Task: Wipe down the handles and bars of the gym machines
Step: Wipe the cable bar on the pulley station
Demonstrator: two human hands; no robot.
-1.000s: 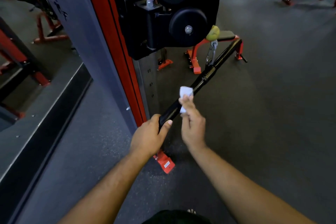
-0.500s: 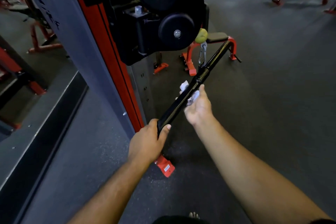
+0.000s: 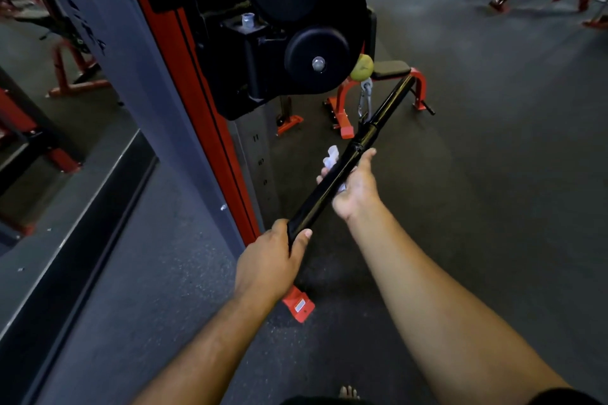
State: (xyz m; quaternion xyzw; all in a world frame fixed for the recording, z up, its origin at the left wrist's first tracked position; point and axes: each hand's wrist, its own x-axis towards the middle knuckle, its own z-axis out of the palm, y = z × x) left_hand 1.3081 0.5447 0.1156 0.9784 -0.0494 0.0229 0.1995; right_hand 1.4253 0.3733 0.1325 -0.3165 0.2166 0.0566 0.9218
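— Where is the bar?

— The black bar (image 3: 342,171) runs on a slant from lower left to upper right, off the floor, beside the red upright (image 3: 197,102) of the cable machine. A metal clip (image 3: 366,99) hangs just beside its middle, under a yellow-green ball (image 3: 362,67).

— And the hands?

— The left hand (image 3: 269,263) grips the near end, fingers curled round it, thumb on top. The right hand (image 3: 357,187) is wrapped under the bar near its middle, holding a white wipe (image 3: 330,156) against it; the wipe sticks out on the bar's far side.

— Any writing?

— White letters "RA" at the top of the red upright, cut by the frame. A small label on the red foot (image 3: 298,305) is too small to read.

— Changed from a second ago?

— Yes. The right hand was pinching the wipe on top of the bar close to the left hand; now it sits further up and underneath. The left hand's grip has stayed.
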